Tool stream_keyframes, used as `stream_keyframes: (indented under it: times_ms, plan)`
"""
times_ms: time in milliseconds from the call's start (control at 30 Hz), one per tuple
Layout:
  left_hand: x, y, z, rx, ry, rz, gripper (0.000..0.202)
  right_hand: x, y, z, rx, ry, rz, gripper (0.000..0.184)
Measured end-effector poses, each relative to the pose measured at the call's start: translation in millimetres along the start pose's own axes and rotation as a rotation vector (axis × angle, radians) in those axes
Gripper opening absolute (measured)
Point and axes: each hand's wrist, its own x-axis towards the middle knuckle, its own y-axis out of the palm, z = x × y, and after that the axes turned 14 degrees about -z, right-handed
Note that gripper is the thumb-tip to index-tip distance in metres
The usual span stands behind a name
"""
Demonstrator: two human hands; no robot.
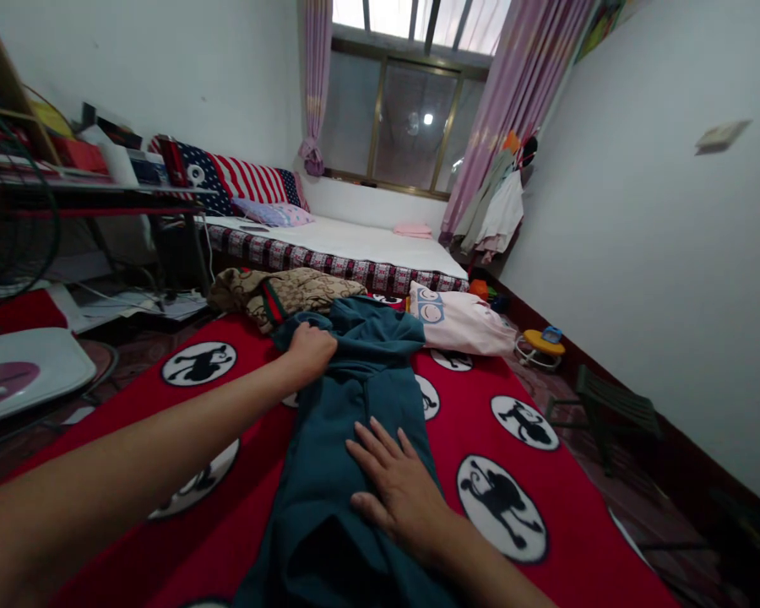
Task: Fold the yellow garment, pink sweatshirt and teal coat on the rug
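A dark teal garment [348, 439] lies lengthwise on a red bedspread [519, 507] printed with black-and-white monkey circles. My left hand [309, 348] reaches far forward and is closed on the garment's upper left edge, bunching the cloth. My right hand [396, 485] lies flat and open on the middle of the garment, fingers spread and pointing away from me. The garment's top part is folded over near the far end.
Beyond the teal garment lie a brown patterned cloth [285, 294] and a pink shirt [462, 325]. A second bed [355, 245] stands under the window. A fan [13, 253] and a cluttered desk are at left; a small green stool [608, 405] at right.
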Motion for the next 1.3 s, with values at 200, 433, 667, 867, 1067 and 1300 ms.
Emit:
stream_keyframes:
  times_ms: [200,433,667,867,1067,1300]
  plan:
    - [-5.6,19.7,-68.0,-0.211,0.108,-0.216,0.041,-4.3,-2.9,5.5,0.028,0.026,-0.022,0.063]
    - [-27.3,75.4,-68.4,-0.351,-0.131,-0.164,0.057,21.1,-30.5,-55.8,0.401,0.242,-0.373,0.038]
    - [-27.7,65.1,-66.8,-0.469,0.006,-0.293,0.023,112.8,-78.5,-164.3,-0.004,0.357,-0.54,0.073]
    - [-24.3,63.6,-69.5,-0.443,0.12,-0.25,0.019,174.8,-92.7,-181.5,-0.067,0.357,-0.3,0.035]
    - [-27.7,72.4,-72.5,-0.411,-0.03,-0.153,0.031,226.8,-87.8,-175.8,-0.263,0.481,-0.408,0.022]
    - [-28.3,82.3,-68.4,-0.28,-0.337,-0.003,0.084,240.7,-27.8,-161.8,-0.346,0.461,-0.387,0.026]
